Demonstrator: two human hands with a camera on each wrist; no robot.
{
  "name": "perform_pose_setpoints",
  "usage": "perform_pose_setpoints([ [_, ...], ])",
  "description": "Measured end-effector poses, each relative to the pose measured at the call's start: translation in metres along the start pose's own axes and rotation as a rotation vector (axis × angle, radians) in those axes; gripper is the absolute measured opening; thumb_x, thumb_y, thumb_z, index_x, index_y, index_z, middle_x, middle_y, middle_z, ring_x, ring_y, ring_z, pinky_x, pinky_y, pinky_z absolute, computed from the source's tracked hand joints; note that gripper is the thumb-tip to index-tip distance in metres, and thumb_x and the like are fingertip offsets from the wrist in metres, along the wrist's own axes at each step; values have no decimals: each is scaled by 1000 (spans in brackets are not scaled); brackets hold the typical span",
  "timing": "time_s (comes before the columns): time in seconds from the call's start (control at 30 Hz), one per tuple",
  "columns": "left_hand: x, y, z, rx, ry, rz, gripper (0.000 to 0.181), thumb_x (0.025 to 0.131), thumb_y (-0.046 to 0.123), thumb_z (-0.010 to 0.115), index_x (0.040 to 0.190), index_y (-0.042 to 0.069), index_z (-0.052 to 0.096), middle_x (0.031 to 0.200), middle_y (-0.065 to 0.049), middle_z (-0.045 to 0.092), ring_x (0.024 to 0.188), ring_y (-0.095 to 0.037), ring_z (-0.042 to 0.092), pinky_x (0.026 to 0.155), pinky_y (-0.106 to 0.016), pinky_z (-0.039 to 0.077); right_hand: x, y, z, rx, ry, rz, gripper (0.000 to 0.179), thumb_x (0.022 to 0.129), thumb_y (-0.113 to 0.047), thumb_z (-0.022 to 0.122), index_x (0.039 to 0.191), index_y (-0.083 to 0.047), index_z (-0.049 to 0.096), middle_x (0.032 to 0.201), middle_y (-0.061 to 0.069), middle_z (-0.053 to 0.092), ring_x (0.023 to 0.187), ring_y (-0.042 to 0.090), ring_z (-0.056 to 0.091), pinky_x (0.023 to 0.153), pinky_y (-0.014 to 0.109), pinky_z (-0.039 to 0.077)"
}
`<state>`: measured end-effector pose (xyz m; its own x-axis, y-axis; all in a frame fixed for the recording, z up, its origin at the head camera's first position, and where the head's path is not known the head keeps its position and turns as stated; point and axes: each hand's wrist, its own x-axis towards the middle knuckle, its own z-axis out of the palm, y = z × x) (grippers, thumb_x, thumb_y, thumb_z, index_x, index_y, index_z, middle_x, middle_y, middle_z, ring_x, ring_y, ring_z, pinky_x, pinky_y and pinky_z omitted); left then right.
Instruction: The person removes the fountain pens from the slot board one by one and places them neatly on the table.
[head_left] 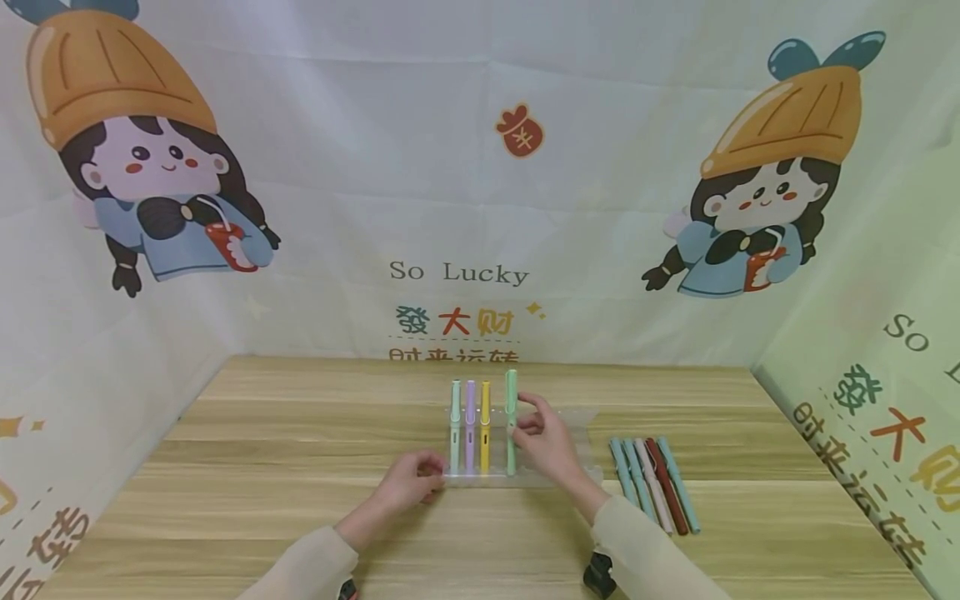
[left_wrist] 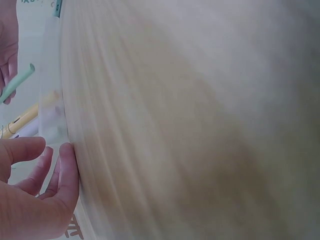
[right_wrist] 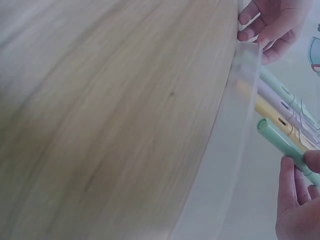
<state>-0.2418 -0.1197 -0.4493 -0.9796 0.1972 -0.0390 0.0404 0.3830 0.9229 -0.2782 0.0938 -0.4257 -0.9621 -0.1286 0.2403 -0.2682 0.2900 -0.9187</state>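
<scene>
A clear plastic pen tray [head_left: 555, 481] lies on the table, with a pale mint pen [head_left: 455, 433], a lilac pen [head_left: 470, 429] and a yellow pen [head_left: 485, 429] side by side in its left part. My left hand [head_left: 414, 479] holds the tray's near left corner, thumb and fingertips at either side of its edge in the left wrist view. Between thumb and fingers my right hand [head_left: 546, 437] pinches a green pen [right_wrist: 277, 137] by its middle. That pen is tilted over the tray, to the right of the yellow one, its capped end pointing away from me.
To the right of the tray, several pens lie in a slanted row on the wooden table [head_left: 300, 433]: blue pens [head_left: 678, 487], a pale pink pen [head_left: 654, 487] and a dark red pen [head_left: 667, 487]. A printed cloth [head_left: 360, 167] hangs behind the table and at both sides.
</scene>
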Motion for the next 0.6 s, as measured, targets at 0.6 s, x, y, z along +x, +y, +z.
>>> perform_pose_setpoints([
  [0.6,-1,0,1,-4,9,2,15,79,-7,54,94,-10,54,76,-8,53,64,-17,52,56,-31,49,-18,12,-36,-50,5,27,50,76,1,65,122,-5,47,80,7,60,72,20,57,59,29,51],
])
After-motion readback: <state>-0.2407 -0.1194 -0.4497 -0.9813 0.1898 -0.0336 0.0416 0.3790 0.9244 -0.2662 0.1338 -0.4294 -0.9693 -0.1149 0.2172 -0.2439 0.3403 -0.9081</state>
